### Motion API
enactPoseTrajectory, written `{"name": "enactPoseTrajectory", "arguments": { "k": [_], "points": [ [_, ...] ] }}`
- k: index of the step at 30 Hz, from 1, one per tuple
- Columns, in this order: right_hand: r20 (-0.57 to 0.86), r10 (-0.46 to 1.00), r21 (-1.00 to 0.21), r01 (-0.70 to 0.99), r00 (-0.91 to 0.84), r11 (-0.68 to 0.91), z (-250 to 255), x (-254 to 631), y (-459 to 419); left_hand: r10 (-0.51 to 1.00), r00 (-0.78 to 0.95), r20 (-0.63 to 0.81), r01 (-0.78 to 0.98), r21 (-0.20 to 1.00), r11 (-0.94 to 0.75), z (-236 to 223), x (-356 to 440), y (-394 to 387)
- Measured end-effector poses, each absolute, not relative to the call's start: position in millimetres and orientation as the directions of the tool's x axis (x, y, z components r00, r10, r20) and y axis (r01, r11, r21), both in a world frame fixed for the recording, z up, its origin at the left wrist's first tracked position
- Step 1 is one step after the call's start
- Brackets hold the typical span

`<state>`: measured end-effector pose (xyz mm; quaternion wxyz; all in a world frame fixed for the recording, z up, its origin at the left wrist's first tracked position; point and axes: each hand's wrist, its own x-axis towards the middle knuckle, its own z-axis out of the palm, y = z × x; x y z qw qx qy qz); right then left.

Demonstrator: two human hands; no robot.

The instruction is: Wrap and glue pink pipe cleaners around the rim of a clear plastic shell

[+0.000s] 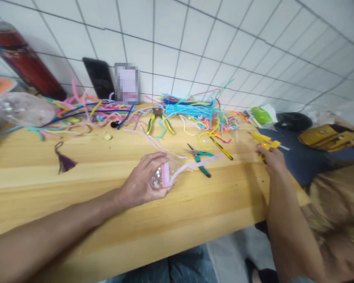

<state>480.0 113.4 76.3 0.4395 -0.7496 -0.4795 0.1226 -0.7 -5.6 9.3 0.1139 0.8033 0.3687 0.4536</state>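
My left hand is closed around a clear, rounded plastic container, lifted a little over the wooden table. A pink and lilac band runs round the container, and a lilac fuzzy strip trails from it to the right. Whether the strip is fixed to the band I cannot tell. At the table's right end, my right hand grips a yellow glue gun, its nozzle pointing left. Teal-handled pliers lie open just beyond the container, with a yellow cutter knife to their right.
Colourful pipe cleaners are heaped along the tiled wall, with yellow-handled pliers in front. A dark tassel lies at left. A red flask and a black phone stand behind. Someone in brown sits at right.
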Motion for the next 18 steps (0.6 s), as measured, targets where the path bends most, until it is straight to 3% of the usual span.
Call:
{"name": "enactPoseTrajectory", "arguments": {
  "k": [4, 6, 10, 14, 18],
  "points": [
    [0.153, 0.956, -0.860, 0.511, 0.250, 0.004, 101, 437, 92, 0.695, 0.304, 0.651, 0.475, 0.529, -0.703, 12, 2, -5],
    [0.080, 0.997, -0.879, 0.472, 0.014, 0.064, 109, 407, 77, 0.696, 0.297, 0.654, 0.466, 0.537, -0.704, 13, 3, -5],
    [-0.096, 0.903, -0.867, 0.481, -0.418, 0.130, 114, 345, 59, 0.693, 0.301, 0.655, 0.451, 0.543, -0.709, 10, 2, -4],
    [-0.182, 0.824, -0.861, 0.492, -0.536, 0.130, 106, 310, 57, 0.687, 0.310, 0.657, 0.436, 0.544, -0.717, 5, 1, -2],
    [-0.151, 0.821, -0.882, 0.450, -0.551, 0.140, 98, 305, 58, 0.686, 0.302, 0.662, 0.426, 0.550, -0.718, 4, 2, -1]
  ]
}}
